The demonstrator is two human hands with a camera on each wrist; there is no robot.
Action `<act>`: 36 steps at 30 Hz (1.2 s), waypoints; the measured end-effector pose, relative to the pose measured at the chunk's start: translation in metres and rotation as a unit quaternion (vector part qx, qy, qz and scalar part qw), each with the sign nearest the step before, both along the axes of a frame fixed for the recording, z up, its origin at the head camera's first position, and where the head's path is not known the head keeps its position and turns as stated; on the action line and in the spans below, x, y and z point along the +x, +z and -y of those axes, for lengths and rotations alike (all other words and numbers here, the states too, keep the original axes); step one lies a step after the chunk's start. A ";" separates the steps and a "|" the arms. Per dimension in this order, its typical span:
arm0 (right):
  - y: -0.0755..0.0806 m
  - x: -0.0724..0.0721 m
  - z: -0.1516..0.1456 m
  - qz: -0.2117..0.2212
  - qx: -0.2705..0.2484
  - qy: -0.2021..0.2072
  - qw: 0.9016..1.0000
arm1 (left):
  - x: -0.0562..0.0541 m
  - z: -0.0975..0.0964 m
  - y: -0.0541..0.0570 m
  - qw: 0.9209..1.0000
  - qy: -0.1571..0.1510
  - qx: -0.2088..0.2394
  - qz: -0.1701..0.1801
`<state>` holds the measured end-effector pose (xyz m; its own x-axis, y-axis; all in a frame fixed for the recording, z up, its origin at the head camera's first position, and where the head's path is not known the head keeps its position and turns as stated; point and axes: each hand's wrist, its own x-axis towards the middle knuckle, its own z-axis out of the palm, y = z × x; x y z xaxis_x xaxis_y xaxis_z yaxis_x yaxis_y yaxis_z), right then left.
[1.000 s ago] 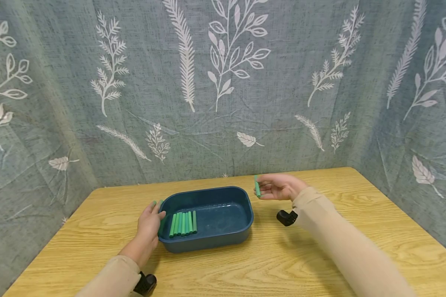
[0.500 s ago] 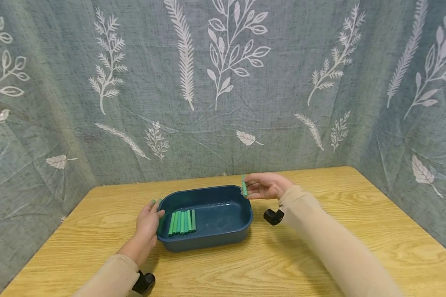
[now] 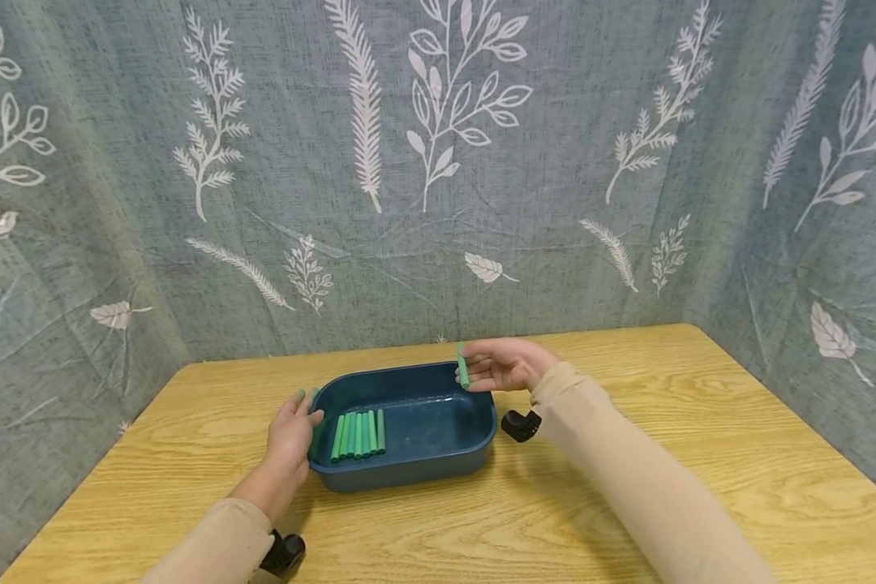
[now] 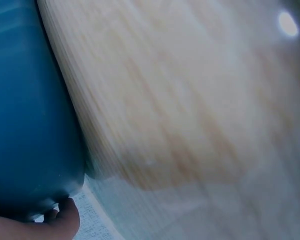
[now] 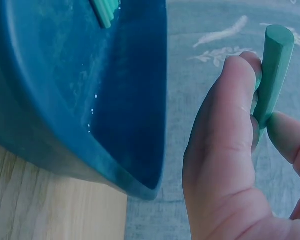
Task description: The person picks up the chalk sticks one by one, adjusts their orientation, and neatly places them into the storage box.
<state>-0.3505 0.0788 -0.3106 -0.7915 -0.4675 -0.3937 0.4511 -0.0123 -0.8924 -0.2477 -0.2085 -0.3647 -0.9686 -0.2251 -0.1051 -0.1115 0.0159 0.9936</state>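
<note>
A dark blue plastic basin (image 3: 438, 466) with rounded corners stands on the table. Several green sticks (image 3: 359, 435), chalk-like in look, lie side by side at its left end. My left hand (image 3: 289, 434) holds the basin's left end, thumb at the rim; only part of that hand shows in the left wrist view. Above the back right corner of the basin, my right hand (image 3: 505, 365) pinches another green stick (image 5: 276, 75) between thumb and fingers. That stick is held roughly upright, apart from the basin.
The wooden table (image 3: 591, 503) extends around the basin. A grey-blue curtain (image 3: 409, 268) with white leaf prints hangs behind and at both sides. Black devices (image 3: 520, 425) sit at both wrists.
My right hand has moved left with its green stick, from beside the basin to over its back right corner. My left hand and the basin have stayed in place.
</note>
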 end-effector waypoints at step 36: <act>-0.023 -0.009 0.089 0.018 0.191 0.085 0.978 | -0.003 0.000 0.003 1.000 0.013 0.006 0.005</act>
<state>-0.3596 -0.0106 -0.3333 -0.6977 -0.4038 -0.5917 0.4491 0.3971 -0.8004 -0.2506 -0.2080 -0.3622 -0.9613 -0.2495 -0.1170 -0.1210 0.0005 0.9927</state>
